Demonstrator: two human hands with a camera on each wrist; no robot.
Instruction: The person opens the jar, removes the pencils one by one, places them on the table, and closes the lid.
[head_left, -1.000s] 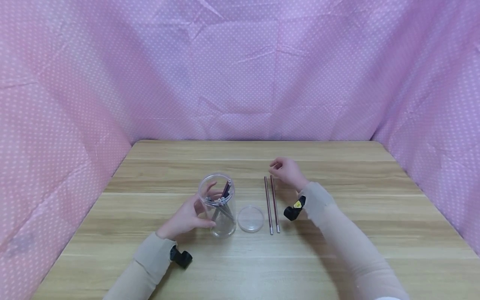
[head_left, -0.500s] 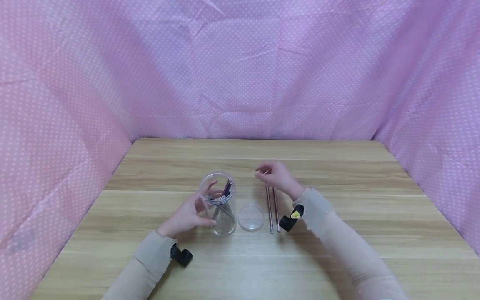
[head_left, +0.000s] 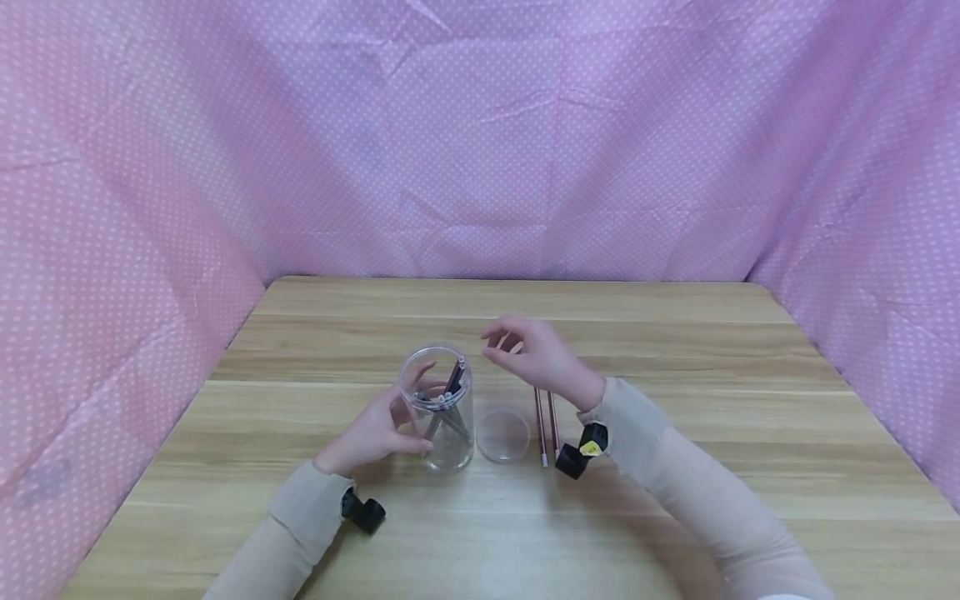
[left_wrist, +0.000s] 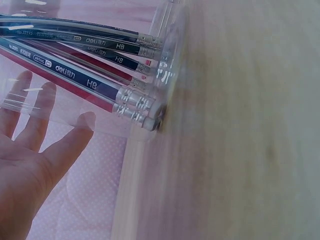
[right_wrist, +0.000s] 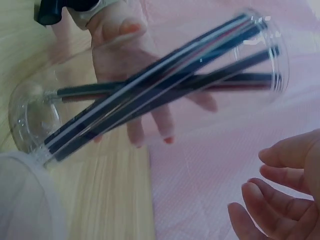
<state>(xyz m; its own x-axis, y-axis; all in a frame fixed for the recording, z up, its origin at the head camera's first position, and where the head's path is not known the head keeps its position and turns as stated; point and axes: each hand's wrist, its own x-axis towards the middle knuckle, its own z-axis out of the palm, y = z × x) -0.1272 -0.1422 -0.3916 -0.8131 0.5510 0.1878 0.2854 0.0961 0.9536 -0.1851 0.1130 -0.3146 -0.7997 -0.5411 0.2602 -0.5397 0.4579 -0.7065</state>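
A tall clear plastic jar [head_left: 452, 455] stands upright at the table's middle, its top uncovered. My left hand [head_left: 375, 429] holds it from the left, thumb in front and fingers behind. Inside lean several dark and red pencils [left_wrist: 75, 70] with metal ferrules and eraser ends, crossing one another. Above the table, right of the jar's rim, my right hand [head_left: 542, 354] hovers with loosely bent fingers; nothing shows between its fingertips [right_wrist: 263, 156]. Below it two reddish pencils [head_left: 540, 429] lie side by side, their far ends hidden by that hand.
A round clear lid [head_left: 503, 435] lies flat between the jar and the loose pencils. The wooden table [head_left: 720, 333] is backed and flanked by a pink dotted cloth [head_left: 480, 167]. A black wrist camera [head_left: 573, 460] overhangs close by the pencils.
My right hand has moved left, from beyond the far ends of the two loose pencils toward the jar's rim. My left hand and the jar have stayed put.
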